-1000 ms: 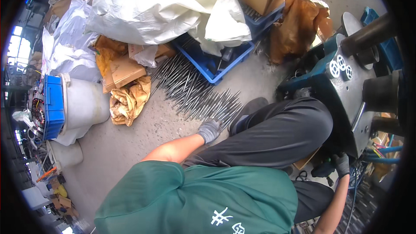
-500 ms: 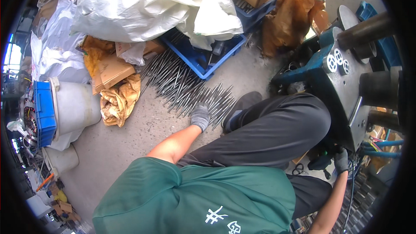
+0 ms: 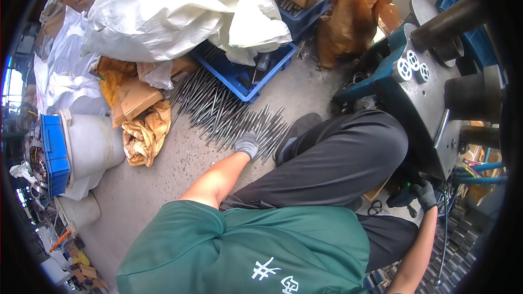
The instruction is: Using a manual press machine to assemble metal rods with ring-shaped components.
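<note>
Left glove: I see the left hand (image 3: 247,142) reaching down onto the near edge of the steel rods (image 3: 218,111); its fingertips are hidden from me, so I cannot tell whether they close on any.
Right glove: I see the right hand (image 3: 424,195) well apart from the rods, low beside the dark machine (image 3: 417,120) and next to a dark object (image 3: 400,198); its grip I cannot tell.
Bent leg: dark trousers (image 3: 332,158) lie between the two hands, blocking the right one's straight way to the pile; the left is clearly nearer.
Rod lie: the pile spreads ahead of the left hand and to both sides, long axes mostly aslant, lower left to upper right, many crossing.
Right edge: a dark shoe (image 3: 306,124) sits just beside the rods.
Left edge: a crumpled tan bag (image 3: 146,136) lies near them.
Far edge: a blue crate (image 3: 248,96) bounds the pile, partly under a big white sack (image 3: 158,16).
</note>
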### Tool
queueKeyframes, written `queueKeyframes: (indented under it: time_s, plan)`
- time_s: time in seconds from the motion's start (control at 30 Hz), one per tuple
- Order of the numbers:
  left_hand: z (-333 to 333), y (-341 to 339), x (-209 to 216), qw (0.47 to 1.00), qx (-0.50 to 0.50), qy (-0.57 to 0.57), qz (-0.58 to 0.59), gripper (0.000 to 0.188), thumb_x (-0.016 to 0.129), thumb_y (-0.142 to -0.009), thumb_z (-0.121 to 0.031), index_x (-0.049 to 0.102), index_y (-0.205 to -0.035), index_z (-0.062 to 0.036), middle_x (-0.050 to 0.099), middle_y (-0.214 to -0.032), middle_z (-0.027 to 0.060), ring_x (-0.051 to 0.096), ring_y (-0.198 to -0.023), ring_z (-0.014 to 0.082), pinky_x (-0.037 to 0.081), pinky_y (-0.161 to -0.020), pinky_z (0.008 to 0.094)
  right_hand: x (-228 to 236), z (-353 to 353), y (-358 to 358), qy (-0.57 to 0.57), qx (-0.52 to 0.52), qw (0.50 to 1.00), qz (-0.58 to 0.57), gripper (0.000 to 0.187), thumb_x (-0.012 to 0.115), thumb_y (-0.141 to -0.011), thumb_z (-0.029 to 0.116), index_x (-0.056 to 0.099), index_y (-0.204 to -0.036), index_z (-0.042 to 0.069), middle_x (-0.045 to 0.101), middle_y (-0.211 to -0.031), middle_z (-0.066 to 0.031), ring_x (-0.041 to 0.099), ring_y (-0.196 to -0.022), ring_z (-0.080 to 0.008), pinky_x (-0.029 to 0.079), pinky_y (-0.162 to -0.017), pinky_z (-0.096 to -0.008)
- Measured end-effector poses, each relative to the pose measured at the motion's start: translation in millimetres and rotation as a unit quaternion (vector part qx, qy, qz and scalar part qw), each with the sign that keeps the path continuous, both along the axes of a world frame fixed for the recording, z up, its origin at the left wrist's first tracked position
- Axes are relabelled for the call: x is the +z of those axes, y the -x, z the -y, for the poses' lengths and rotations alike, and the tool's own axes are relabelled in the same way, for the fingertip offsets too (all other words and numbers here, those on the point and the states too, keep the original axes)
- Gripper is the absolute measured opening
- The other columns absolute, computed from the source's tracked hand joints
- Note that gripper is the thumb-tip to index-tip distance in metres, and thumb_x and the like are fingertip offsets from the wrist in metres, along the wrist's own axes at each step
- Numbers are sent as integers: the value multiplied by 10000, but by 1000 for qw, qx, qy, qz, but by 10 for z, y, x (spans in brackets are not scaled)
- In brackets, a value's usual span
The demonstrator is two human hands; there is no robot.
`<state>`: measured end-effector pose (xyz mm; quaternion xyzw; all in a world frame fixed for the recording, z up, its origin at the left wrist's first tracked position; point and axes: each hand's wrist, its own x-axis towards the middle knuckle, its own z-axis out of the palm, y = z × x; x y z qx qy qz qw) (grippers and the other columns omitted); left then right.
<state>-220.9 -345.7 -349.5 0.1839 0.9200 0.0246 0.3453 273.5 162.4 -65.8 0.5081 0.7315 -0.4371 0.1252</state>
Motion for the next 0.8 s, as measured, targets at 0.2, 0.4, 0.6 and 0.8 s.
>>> queueKeyframes:
  time_s: [0.2,0.4,0.6,0.8]
  plan:
    - [23,-151,267,997,57,-42,8,476,692,-849,-222,620,-1278,-29,717,-1180,256,702,-1096,415,547,-969,492,156,89,11,52,-117,991,39,247,622,-947,115,703,-1128,-33,718,-843,-98,694,-676,-186,550,-603,-321]
    - [-168,-72,297,997,47,-66,-11,460,660,-863,-223,618,-1276,-25,701,-1214,260,685,-1144,404,540,-988,493,128,5,-126,12,-70,997,9,268,624,-947,113,711,-1158,-26,711,-819,-90,690,-669,-187,558,-606,-331]
    - [-343,81,133,993,71,-86,-35,498,765,-857,-266,670,-1297,-51,708,-1251,242,687,-1161,394,541,-1013,484,44,81,27,26,-72,997,21,292,640,-939,94,712,-1196,-25,723,-853,-90,679,-656,-183,554,-614,-333]
    - [-646,118,96,993,113,-21,-3,513,777,-852,-281,638,-1277,-30,722,-1176,263,701,-1127,401,551,-984,489,154,211,145,19,-79,997,17,224,638,-954,96,708,-1123,-33,723,-850,-90,688,-697,-180,562,-651,-327]
